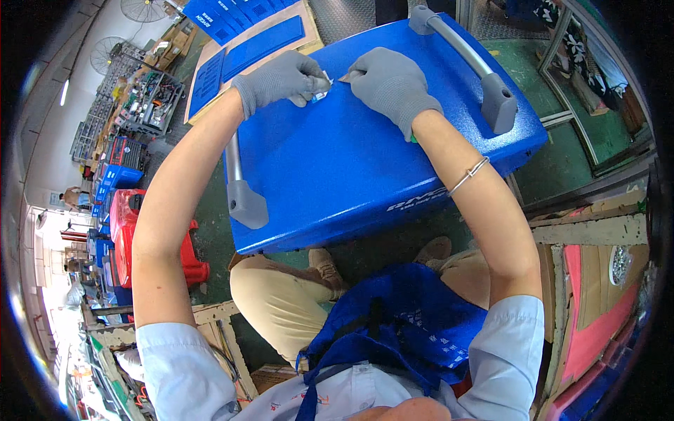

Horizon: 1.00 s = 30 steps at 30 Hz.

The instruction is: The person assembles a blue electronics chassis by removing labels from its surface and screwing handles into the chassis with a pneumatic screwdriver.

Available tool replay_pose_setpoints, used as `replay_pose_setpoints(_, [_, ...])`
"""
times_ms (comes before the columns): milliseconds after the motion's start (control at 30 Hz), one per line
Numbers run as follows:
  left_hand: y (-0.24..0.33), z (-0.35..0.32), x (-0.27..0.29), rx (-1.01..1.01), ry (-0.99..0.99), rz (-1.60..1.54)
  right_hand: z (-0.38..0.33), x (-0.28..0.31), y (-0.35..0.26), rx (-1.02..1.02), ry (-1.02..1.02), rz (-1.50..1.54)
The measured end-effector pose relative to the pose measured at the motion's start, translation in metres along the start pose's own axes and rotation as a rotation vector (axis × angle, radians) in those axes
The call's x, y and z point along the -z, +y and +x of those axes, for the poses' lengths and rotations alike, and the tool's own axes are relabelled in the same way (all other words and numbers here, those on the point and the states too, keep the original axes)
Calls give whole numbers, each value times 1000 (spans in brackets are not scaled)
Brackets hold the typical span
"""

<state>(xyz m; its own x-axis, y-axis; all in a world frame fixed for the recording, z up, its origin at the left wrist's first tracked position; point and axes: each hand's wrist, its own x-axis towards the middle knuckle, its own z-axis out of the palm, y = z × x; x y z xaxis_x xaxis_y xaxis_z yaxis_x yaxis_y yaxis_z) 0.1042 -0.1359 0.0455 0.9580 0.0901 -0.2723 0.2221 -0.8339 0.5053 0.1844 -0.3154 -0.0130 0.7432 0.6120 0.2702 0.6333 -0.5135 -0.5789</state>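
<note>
Both my hands wear grey knit gloves and work above the far part of a large blue metal box (337, 154). My left hand (281, 78) is closed in a pinch on a small white and light-blue piece (321, 92), its kind too small to tell. Just to the right, my right hand (390, 81) has its fingers pressed together, a small dull pointed bit (345, 78) showing at their tips. A narrow gap separates the two hands. Grey tubular handles stand along the box's sides, the right handle (463, 52) and the left handle (242, 189).
Beyond the box, flat blue panels (263, 45) lie on a pale board. To the left are a red plastic stool-like thing (193, 256) and a rack of parts (151, 95). A metal-framed opening (562, 116) stands at right. My legs (281, 295) are under the near edge.
</note>
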Motion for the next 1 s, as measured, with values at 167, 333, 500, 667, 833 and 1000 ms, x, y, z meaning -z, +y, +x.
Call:
replay_pose_setpoints(167, [0, 2, 7, 31, -42, 88, 5, 0, -13, -43, -77, -64])
replay_pose_setpoints(333, [-3, -1, 5, -6, -31, 11, 6, -7, -18, -22, -73, -58])
replay_pose_setpoints(500, [-4, -9, 13, 68, -106, -348, 8, -2, -6, -8, -77, -28])
replay_pose_setpoints(667, [12, -11, 0, 172, 167, 53, 10, -3, -3, -36, 73, -75])
replay_pose_setpoints(833, [45, 18, -8, 317, -14, 354, 6, -1, 4, -65, 139, -115])
replay_pose_setpoints(1000, [16, 26, 1, 292, -91, 70, 4, -2, -1, -115, 114, -162])
